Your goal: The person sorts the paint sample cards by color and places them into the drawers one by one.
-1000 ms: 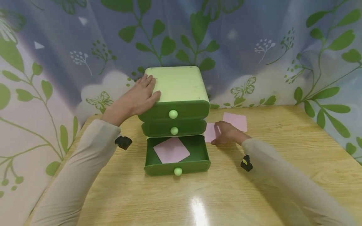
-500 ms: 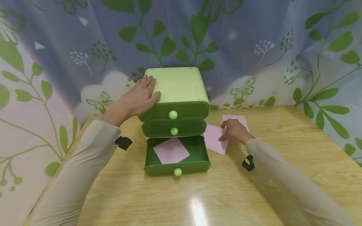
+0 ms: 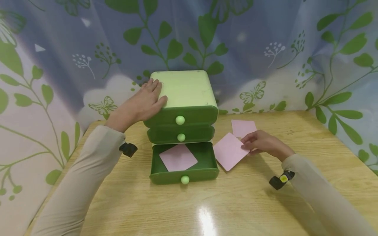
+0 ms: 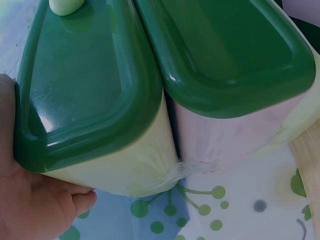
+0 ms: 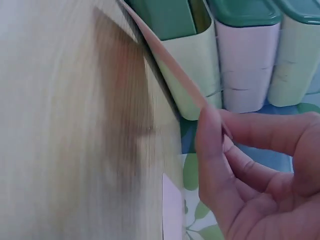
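Observation:
A small green drawer cabinet (image 3: 184, 88) stands on the table, its bottom drawer (image 3: 206, 160) pulled out. Inside that drawer lies a pink card (image 3: 178, 158). My left hand (image 3: 140, 103) rests flat on the top left of the cabinet, fingers stretched; the left wrist view shows it against the cabinet's edge. My right hand (image 3: 265, 142) pinches the corner of another pink card (image 3: 231, 151) between thumb and fingers, to the right of the drawer. In the right wrist view that card (image 5: 175, 67) is seen edge-on, raised off the wood. Behind it a further pink card (image 3: 243, 127) lies on the table.
The wooden table (image 3: 141, 203) reaches back to a patterned curtain (image 3: 242, 59) behind and beside the cabinet. The two upper drawers, such as the middle one (image 3: 159, 135), are pushed in. Black wrist cameras, one here (image 3: 128, 149), sit on both sleeves.
The right hand has moved right and towards me, drawing the pinched card out from beside the cabinet and turning it cornerwise. The left hand has stayed on the cabinet.

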`<action>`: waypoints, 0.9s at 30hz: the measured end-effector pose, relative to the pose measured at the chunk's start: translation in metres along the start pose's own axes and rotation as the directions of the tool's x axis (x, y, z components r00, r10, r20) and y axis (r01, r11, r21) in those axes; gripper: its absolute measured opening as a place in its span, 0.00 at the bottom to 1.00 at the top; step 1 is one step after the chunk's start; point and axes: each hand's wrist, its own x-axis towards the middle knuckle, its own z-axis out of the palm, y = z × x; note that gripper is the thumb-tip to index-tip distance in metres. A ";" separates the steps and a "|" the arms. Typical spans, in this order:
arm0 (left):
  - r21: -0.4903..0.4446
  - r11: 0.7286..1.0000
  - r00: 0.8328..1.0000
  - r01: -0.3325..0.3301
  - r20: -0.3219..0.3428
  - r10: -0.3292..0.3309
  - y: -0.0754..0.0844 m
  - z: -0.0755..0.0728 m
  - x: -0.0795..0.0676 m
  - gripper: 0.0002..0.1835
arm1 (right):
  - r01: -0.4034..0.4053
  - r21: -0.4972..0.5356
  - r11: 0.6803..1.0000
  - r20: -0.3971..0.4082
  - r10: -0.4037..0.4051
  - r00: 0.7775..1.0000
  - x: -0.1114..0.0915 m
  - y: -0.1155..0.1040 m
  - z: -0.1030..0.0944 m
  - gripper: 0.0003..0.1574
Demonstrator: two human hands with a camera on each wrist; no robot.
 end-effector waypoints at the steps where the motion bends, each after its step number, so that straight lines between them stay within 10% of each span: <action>1: 0.001 1.000 1.000 0.001 0.002 -0.001 0.000 0.000 0.000 0.38 | 0.004 0.031 1.000 0.006 -0.005 1.000 -0.004 0.002 0.000 0.19; 27: 0.020 1.000 1.000 -0.003 0.025 0.002 0.001 -0.002 0.000 0.38 | 0.128 0.393 0.911 0.002 -0.140 0.990 -0.059 -0.012 0.020 0.07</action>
